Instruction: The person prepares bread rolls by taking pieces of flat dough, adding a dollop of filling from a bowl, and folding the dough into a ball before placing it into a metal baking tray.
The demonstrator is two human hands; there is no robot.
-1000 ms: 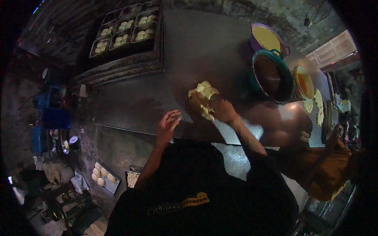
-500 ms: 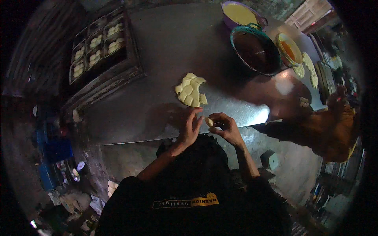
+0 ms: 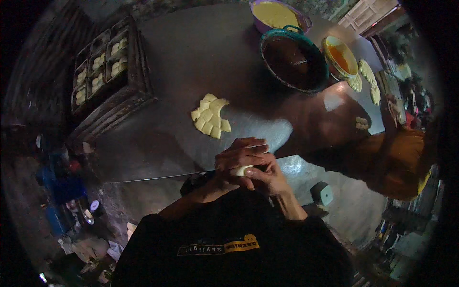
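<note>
Both hands are now drawn in tight against the chest: a second ago the right hand was out at the cluster of pale yellow cut dough squares [image 3: 210,117] on the grey metal worktable [image 3: 191,52], half a second ago the two had just met, and now the left hand [image 3: 236,160] is curled over the top of a small pale lump of dough [image 3: 242,170] while the right hand [image 3: 267,178] cups it from below, fingers closed around it. One piece has come off the pile and looks to be getting shaped between the palms. The dark pan with a teal rim [image 3: 291,60] sits well apart, untouched.
</note>
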